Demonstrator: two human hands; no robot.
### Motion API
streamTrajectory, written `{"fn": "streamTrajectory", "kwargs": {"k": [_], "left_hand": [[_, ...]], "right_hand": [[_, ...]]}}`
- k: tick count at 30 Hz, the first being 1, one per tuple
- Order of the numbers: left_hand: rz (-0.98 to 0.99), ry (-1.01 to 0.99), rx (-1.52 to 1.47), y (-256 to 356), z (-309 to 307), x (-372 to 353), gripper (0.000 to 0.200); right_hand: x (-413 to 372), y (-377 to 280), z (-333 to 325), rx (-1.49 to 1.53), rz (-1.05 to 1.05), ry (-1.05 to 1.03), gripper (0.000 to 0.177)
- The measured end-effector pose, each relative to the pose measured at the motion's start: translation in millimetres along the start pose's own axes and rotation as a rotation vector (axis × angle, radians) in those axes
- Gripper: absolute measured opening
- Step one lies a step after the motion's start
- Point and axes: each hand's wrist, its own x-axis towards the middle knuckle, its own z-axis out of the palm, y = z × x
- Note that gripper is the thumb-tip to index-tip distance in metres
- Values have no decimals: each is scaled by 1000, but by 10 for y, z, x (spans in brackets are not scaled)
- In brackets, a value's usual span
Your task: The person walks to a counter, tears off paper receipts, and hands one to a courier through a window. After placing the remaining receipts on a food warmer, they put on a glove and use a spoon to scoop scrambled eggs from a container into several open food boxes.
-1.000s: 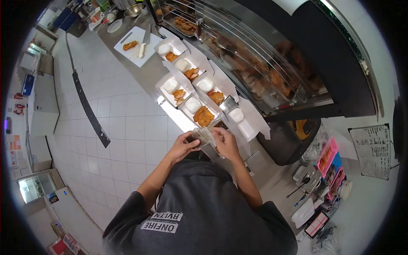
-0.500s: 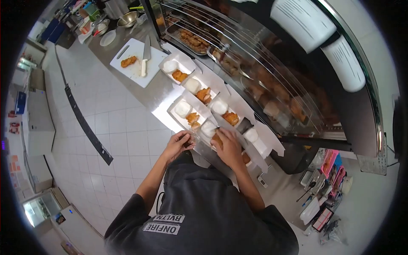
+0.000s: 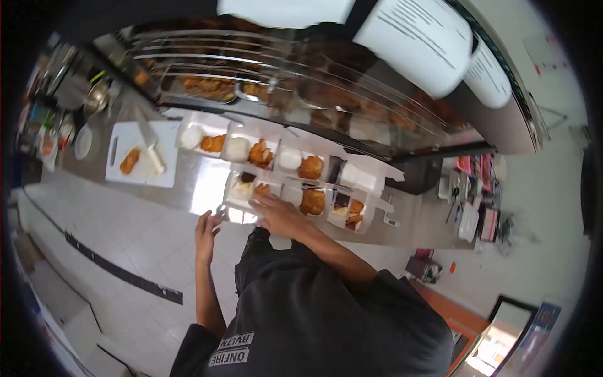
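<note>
Right hand (image 3: 276, 212): palm down, fingers stretched flat over the near-left meal box (image 3: 246, 186). Whether anything is pinched under the palm cannot be told.

Left hand (image 3: 206, 230): fingers loosely raised at the front edge of the steel counter (image 3: 188, 188), just beside that box's corner. Blurred, so a hold cannot be told.

Box position: front row, leftmost of three open white boxes, close to the counter edge. It shows a pale portion, likely rice, and a small fried piece. Next in the row are the middle box (image 3: 312, 202) and the right box (image 3: 349, 213), each with fried chicken. A back row of four more boxes (image 3: 249, 151) stands touching behind them.

Surroundings: white cutting board (image 3: 164, 173) on the left, with one fried piece (image 3: 129, 161) and a knife (image 3: 151, 157). A glass-fronted warmer (image 3: 207, 85) with trays of chicken runs behind the boxes.

Judgement on the step in hand, work at the near-left box:
- The box sits near the edge, so a push toward the body could tip it off. Bracing its front corner with the left hand looks wise.
- Press lightly, since the thin walls would likely buckle.
- Come in from above to clear the neighbouring flaps.
- Keep the sleeve off the middle box.
</note>
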Motion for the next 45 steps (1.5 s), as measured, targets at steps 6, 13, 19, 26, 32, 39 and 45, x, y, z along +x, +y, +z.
{"fn": "streamTrajectory", "kwargs": {"k": [6,13,19,26,32,39,45], "left_hand": [[-198,-53,240,-715,-304,-59,47],[-424,-255,466,-1827,-82,95,37],[-658,-132,546,-2050,835,13,50],[-781,-6,674,-2510,2228,-785,36],[-772,-36,675,-2211,3648,-1276,35],[-787,11,691,-1908,4523,-1409,33],[-814,33,708,-1844,4781,-1524,33]], "right_hand": [[-920,269,-485,110,221,-150,34],[-2501,702,-2148,358,371,29,27],[-4326,1893,-3857,110,696,366,17],[-5577,5163,-5391,-452,819,624,15],[-5481,6963,-6090,-601,863,639,17],[-5211,8303,-6327,-606,949,392,32],[-5072,8654,-6516,-502,972,103,41]]}}
